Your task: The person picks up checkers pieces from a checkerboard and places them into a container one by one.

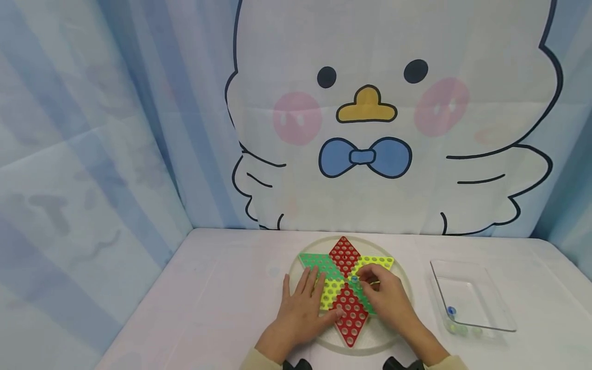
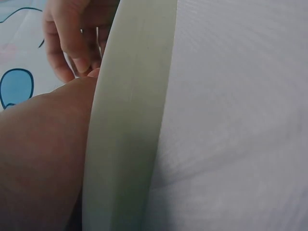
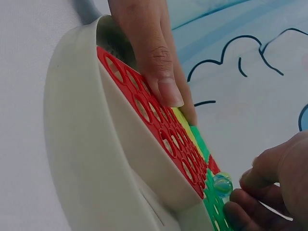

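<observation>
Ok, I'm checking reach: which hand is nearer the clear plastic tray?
Right hand: left of the clear tray, over the Chinese checkers board. Left hand: farther left, on that board.

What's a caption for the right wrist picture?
Right hand by a clear blue-green marble at a red, green and yellow holed board.

no word, label, brand or number can be read in the three views. on the left curtain, in the head view, there is a pale grey mark, which has a shape similar to a letter t, and below it a thin wavy line. both are faint and blurred, so i cannot tell if they are writing.
</observation>
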Motion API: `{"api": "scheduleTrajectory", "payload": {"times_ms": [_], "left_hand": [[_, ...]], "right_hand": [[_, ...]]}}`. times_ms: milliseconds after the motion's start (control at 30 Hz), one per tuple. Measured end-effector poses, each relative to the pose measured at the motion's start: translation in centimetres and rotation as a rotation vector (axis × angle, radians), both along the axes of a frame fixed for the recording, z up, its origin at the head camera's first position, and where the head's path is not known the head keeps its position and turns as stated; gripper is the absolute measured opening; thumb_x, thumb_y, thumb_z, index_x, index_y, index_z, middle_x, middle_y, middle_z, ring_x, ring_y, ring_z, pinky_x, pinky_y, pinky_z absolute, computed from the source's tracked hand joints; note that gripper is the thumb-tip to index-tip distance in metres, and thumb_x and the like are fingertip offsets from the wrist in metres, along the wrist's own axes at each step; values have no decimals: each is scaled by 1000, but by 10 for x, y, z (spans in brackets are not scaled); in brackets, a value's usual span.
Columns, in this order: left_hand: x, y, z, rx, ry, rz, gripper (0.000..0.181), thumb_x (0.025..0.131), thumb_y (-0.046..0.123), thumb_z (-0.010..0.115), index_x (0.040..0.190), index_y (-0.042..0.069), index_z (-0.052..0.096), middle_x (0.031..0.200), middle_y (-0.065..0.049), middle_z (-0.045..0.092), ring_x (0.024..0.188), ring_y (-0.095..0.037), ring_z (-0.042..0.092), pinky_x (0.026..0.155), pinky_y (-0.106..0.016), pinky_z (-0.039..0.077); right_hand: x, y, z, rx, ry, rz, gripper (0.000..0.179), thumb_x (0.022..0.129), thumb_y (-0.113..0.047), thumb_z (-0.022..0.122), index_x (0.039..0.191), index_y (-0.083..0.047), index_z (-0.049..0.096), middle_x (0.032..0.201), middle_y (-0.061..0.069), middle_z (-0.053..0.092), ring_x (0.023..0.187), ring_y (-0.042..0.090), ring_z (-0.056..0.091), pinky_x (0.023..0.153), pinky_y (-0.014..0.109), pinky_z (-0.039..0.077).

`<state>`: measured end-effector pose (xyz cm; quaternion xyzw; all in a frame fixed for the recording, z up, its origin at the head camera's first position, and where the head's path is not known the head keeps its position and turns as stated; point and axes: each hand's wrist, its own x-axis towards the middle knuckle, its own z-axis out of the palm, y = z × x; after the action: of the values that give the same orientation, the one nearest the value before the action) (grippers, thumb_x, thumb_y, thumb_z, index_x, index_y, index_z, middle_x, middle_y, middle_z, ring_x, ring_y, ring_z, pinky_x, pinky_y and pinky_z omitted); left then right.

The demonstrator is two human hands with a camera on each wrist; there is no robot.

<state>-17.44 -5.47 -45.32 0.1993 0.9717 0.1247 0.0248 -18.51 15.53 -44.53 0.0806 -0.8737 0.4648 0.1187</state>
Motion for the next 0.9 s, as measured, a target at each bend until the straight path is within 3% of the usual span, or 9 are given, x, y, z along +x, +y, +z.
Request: {"api": "scheduleTrajectory", "payload": {"times_ms": [333,900], "left_hand": [[1,0,1,0,2,-4,91,93,75,33,158,12,24,167,-9,18,155,-28,13,118,-67,8],[-3,-1,-8,27,5,-7,92,93,76,33,158,12,25,167,-9,16,156,-28,10,118,-67,2]], "right_hand": [[1,-1,-6,44,46,-12,21,84,7,68,98,-9,68,91,1,68,83,8,63,73,22,55],[1,-2,-12,43,115,-11,24,81,10,69,96,-9,69,91,2,68,80,8,62,70,22,54]]}}
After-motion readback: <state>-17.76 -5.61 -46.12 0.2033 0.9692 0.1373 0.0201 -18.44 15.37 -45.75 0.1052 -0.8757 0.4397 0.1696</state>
